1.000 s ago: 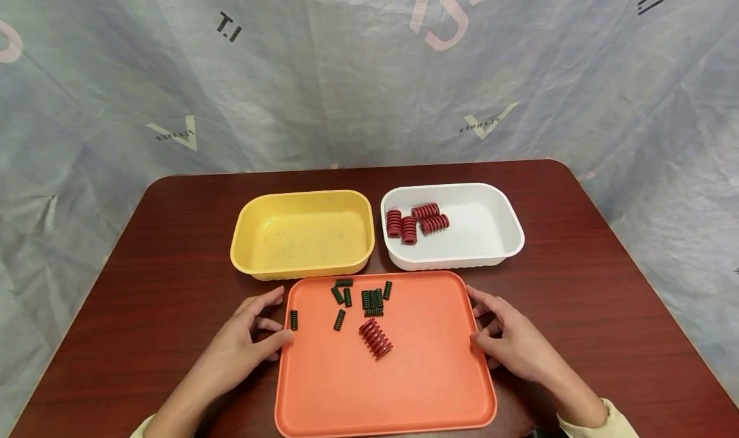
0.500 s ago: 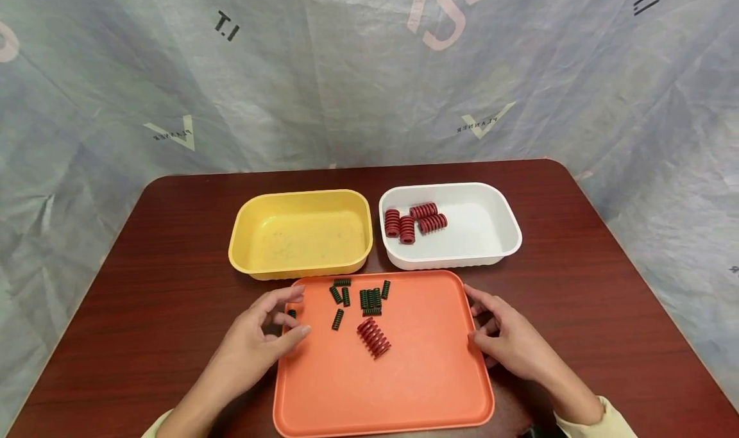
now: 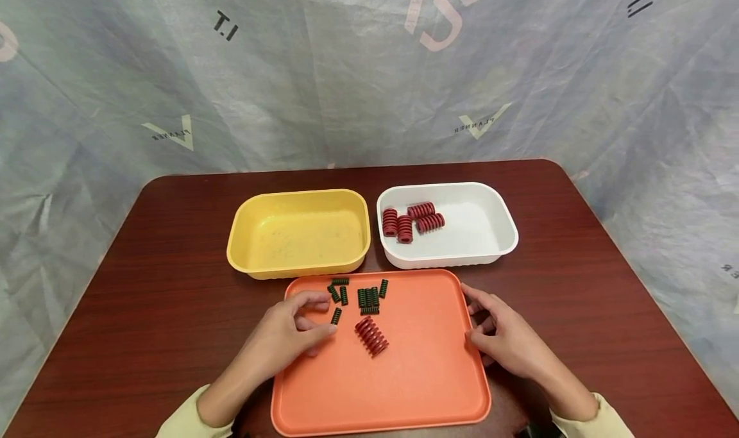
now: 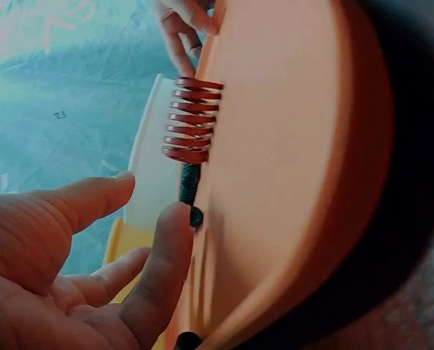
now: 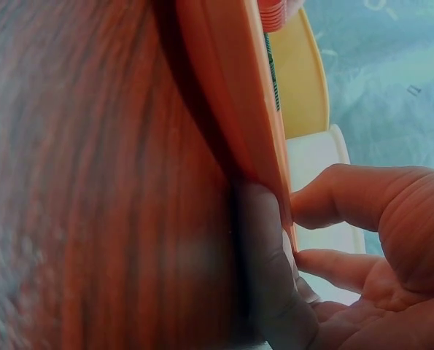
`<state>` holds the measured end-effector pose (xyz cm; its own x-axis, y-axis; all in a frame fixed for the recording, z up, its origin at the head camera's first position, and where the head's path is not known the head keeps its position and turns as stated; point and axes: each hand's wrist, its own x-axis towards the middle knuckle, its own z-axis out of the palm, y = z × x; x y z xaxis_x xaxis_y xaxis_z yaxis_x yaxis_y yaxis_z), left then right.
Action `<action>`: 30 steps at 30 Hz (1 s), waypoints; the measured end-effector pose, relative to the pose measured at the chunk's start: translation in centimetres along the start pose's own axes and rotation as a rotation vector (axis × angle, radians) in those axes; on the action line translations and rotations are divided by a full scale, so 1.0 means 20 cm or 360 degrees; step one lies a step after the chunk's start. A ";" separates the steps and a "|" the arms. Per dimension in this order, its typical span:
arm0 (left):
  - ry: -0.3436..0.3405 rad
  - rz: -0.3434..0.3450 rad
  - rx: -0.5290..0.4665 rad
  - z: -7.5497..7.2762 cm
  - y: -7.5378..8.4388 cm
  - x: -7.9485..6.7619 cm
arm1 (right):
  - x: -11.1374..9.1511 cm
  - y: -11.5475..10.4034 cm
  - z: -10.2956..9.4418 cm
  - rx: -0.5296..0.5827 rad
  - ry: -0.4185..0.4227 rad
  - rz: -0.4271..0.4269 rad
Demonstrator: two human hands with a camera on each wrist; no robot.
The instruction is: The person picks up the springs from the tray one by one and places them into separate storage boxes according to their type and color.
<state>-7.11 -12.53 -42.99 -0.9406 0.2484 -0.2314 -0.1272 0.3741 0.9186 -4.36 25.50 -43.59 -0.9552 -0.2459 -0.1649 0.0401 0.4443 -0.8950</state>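
Observation:
My left hand (image 3: 288, 329) hovers over the left part of the orange tray (image 3: 427, 380), thumb and fingers apart. Its thumb tip is beside a small dark green spring (image 3: 336, 316); contact is hard to tell. In the left wrist view, nothing sits between the fingers (image 4: 165, 255). More small green springs (image 3: 369, 299) lie near the tray's far side, several in a tight cluster. One larger red spring (image 3: 371, 336) lies mid-tray, tilted diagonally. My right hand (image 3: 505, 338) pinches the tray's right edge, with fingers on both sides of the rim in the right wrist view.
Behind the tray, a yellow bin (image 3: 297, 271) stands at left and a white bin (image 3: 453, 258) at right. Several red springs (image 3: 405, 229) lie in the white bin's left half. Everything stands on a dark red wooden table (image 3: 577, 284) before a grey printed curtain (image 3: 323, 72).
My left hand has let go of the tray's left edge and moved right over the tray, up to a green spring. It now covers the spring at the left edge. My right hand stays put.

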 end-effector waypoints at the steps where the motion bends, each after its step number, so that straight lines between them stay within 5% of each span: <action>1: -0.0006 -0.0003 0.0005 0.01 0.00 0.01 | 0.00 0.00 0.00 0.0002 -0.0001 0.0001; 14: 0.0134 0.0013 0.0381 0.05 0.01 0.12 | 0.00 -0.01 0.00 -0.0003 -0.0006 -0.0003; 24: 0.0085 0.0016 0.0272 0.04 0.02 0.12 | 0.00 -0.01 0.00 -0.0013 0.0001 0.0015; 30: -0.0036 -0.0059 -0.0002 0.00 -0.01 0.12 | 0.00 -0.02 0.00 -0.0018 0.0007 0.0018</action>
<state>-9.28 -11.97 -43.67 -0.9279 0.2546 -0.2724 -0.1621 0.3824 0.9097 -4.30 25.34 -43.33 -0.9560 -0.2369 -0.1728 0.0475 0.4566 -0.8884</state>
